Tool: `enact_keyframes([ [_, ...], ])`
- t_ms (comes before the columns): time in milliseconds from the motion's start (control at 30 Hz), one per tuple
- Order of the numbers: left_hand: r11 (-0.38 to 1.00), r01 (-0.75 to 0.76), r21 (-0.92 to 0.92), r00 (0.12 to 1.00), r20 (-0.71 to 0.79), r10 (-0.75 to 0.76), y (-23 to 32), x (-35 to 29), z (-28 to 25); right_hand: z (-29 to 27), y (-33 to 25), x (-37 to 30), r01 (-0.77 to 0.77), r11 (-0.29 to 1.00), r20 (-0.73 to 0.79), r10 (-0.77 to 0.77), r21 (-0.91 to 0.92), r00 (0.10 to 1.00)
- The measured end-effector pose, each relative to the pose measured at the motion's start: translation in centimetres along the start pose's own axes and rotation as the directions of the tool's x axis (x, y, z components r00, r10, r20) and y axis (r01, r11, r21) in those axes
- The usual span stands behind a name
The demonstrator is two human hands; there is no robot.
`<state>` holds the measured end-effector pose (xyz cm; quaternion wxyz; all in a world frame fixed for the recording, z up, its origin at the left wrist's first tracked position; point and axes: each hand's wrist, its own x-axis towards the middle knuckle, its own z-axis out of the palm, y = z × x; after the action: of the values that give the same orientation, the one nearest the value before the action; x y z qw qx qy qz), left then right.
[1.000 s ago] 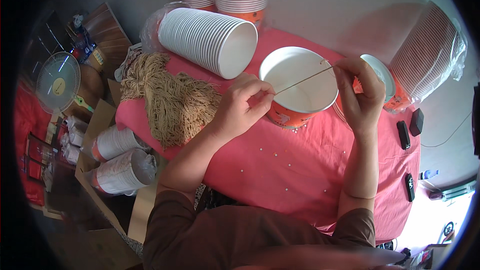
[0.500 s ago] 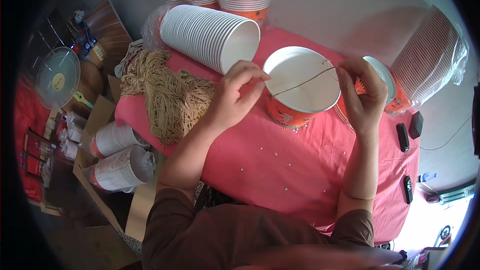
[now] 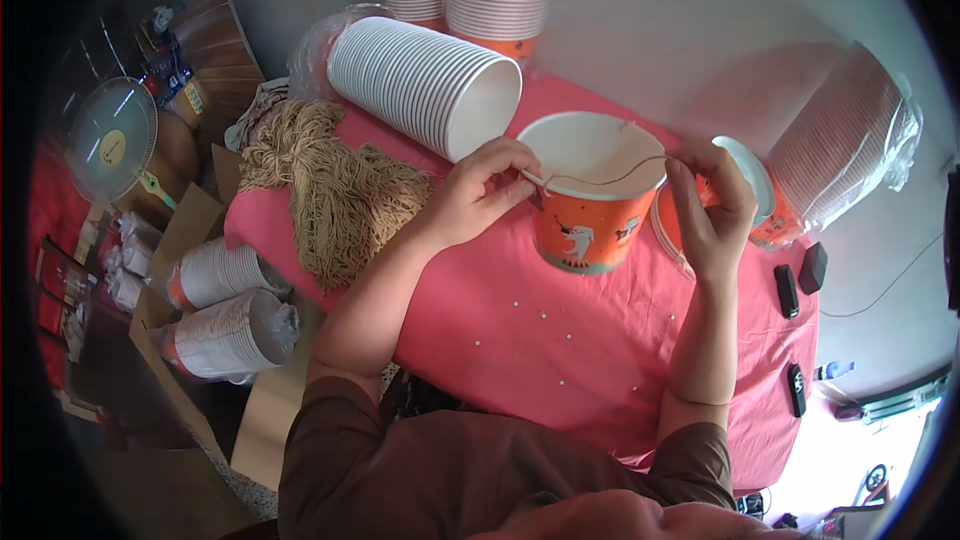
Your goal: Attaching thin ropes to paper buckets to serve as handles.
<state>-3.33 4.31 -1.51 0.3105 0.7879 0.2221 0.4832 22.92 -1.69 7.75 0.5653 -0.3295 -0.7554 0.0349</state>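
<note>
An orange paper bucket (image 3: 590, 230) with a white inside and printed animal figures stands on the red cloth in front of me. A thin brown string (image 3: 600, 181) runs in a slack curve across its mouth. At the bucket's left rim, my left hand (image 3: 487, 192) pinches the string's left part between thumb and fingertips. My right hand (image 3: 715, 205) is closed on the other end, just beyond the right rim. A short bit of string shows at the far rim. Left of my left forearm lies a big bundle of tan strings (image 3: 345, 200).
A stack of white paper buckets (image 3: 420, 80) lies behind the strings. More stacks stand at the back, and a wrapped stack (image 3: 845, 145) leans at the right. Small white beads (image 3: 569, 337) dot the red cloth (image 3: 520, 400). An open carton (image 3: 190, 390) holds wrapped buckets on the left.
My left fingers have closed on the string at the rim; they were apart before. The string has gone from nearly straight to slack. More of the bucket's front shows.
</note>
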Motion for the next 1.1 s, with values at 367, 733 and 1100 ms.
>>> enact_keyframes([
  [367, 0.839, 0.234, -0.492, 0.966, 0.019, -0.258, -0.2, 0.0, -0.2, -1.6, 0.6, 2.5, -0.077, 0.987, 0.119, 0.06, 0.14, 0.991],
  [733, 0.915, 0.101, -0.391, 0.995, 0.018, -0.103, 0.7, -0.5, 0.8, -3.6, 0.6, 2.5, -0.248, 0.899, 0.223, 0.175, 0.361, 0.959],
  [1100, 0.91, -0.343, 0.231, 0.939, 0.069, 0.336, 4.6, 0.0, 0.9, -3.8, -1.3, 2.8, -0.112, 0.934, 0.255, 0.023, 0.338, 0.967],
])
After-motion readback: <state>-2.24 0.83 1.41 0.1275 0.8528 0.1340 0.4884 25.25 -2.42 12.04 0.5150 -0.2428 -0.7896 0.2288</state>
